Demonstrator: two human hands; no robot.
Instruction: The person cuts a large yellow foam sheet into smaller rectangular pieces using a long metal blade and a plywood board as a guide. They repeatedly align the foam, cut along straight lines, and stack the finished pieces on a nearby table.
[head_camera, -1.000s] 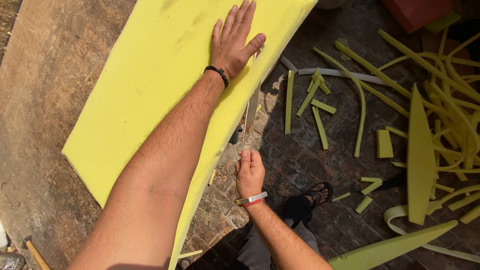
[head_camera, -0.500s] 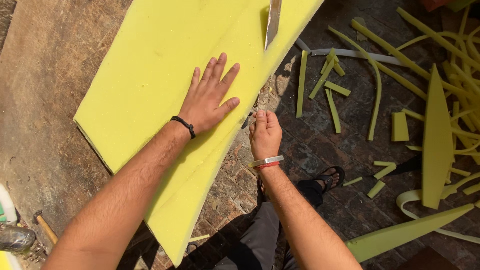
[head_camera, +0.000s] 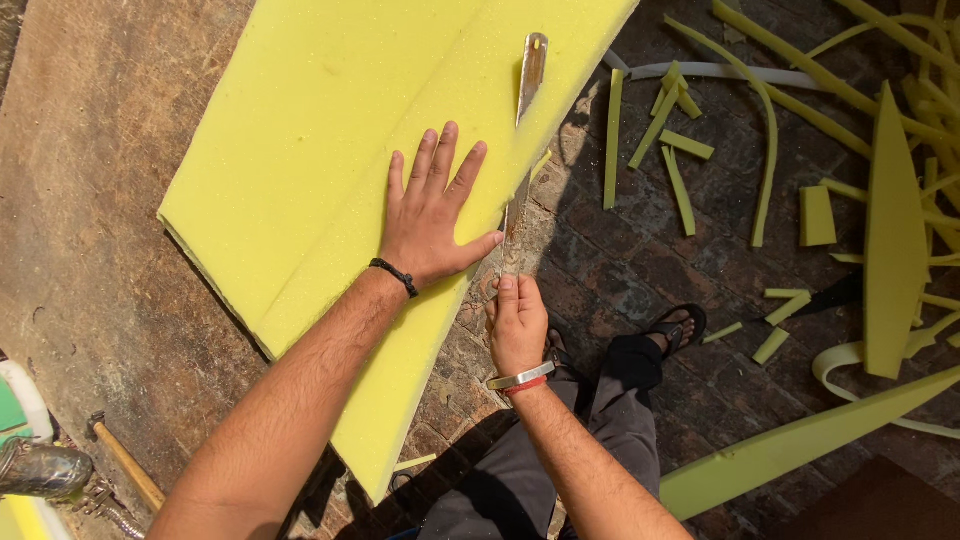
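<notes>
A large yellow foam sheet (head_camera: 320, 150) lies on a brown worktop. My left hand (head_camera: 430, 215) presses flat on it near its right edge, fingers spread, a black band at the wrist. My right hand (head_camera: 515, 325) is closed on the handle of a long saw-like knife (head_camera: 527, 95) whose blade runs up through the foam's right edge, tip pointing away from me. A silver and red bracelet circles that wrist.
Several yellow foam strips and offcuts (head_camera: 880, 230) litter the brick floor (head_camera: 640, 250) to the right. My sandalled foot (head_camera: 675, 325) stands below. A wooden-handled hammer (head_camera: 125, 460) and a dark tool lie at the bottom left of the worktop (head_camera: 90, 200).
My left hand has slid down the foam toward me. The knife blade now shows standing in the foam's edge, and my right hand has risen to hold it.
</notes>
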